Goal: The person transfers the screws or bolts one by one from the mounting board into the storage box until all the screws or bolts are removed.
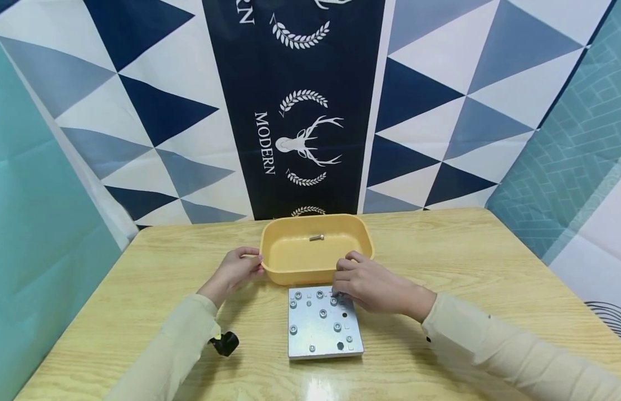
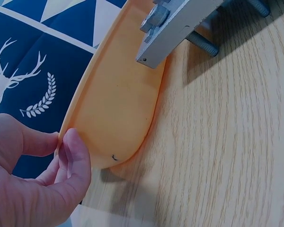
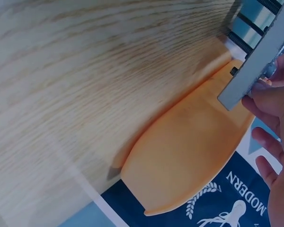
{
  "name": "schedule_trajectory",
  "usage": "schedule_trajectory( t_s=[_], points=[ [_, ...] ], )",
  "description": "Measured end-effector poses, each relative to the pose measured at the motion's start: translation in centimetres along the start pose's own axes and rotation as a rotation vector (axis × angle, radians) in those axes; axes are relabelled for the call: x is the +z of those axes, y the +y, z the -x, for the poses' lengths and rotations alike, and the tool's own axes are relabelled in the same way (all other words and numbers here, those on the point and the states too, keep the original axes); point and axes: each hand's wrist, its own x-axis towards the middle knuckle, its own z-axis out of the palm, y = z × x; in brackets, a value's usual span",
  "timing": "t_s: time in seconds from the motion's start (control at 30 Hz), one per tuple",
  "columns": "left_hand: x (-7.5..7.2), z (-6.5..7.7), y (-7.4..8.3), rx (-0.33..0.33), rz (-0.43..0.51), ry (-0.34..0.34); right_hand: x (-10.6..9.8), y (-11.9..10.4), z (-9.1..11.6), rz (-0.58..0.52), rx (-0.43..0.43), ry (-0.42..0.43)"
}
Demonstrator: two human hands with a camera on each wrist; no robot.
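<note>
A yellow plastic tray [image 1: 315, 276] stands at the back of the table with one loose bolt [image 1: 317, 238] in it. My left hand [image 1: 240, 266] pinches the tray's left rim between thumb and fingers, as the left wrist view also shows. In front of the tray is a silver metal plate [image 1: 310, 334] bearing several socket-head bolts, some shanks jutting out underneath. At the plate's far right corner, the thumb and fingers of my right hand [image 1: 362, 284] pinch a bolt [image 3: 270, 71] that sits in a hole. Those fingers partly hide its head.
The wooden table [image 1: 430, 351] reaches back to a patterned wall hanging [image 1: 310, 184]. Two dark holes show in the plate's right side. A small black object [image 1: 225, 343] is at the left sleeve's cuff.
</note>
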Motion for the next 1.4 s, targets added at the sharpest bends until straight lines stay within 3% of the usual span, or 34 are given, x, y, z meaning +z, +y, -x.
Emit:
schedule_trajectory(
  t_s=[0.27,0.53,1.2,1.4],
  points=[
    [-0.1,0.4,-0.3,0.018,-0.02,0.026,0.2,-0.1,0.0,0.0,-0.014,0.051],
    [0.5,0.7,-0.9,0.042,-0.012,-0.007,0.5,-0.6,0.7,-0.022,0.021,0.08],
    [0.2,0.7,-0.5,0.049,-0.039,-0.018,0.7,-0.5,0.7,-0.02,0.069,0.082],
    [0.4,0.7,-0.7,0.043,-0.039,-0.005,0.8,-0.2,0.8,-0.044,0.046,0.107]
  ],
)
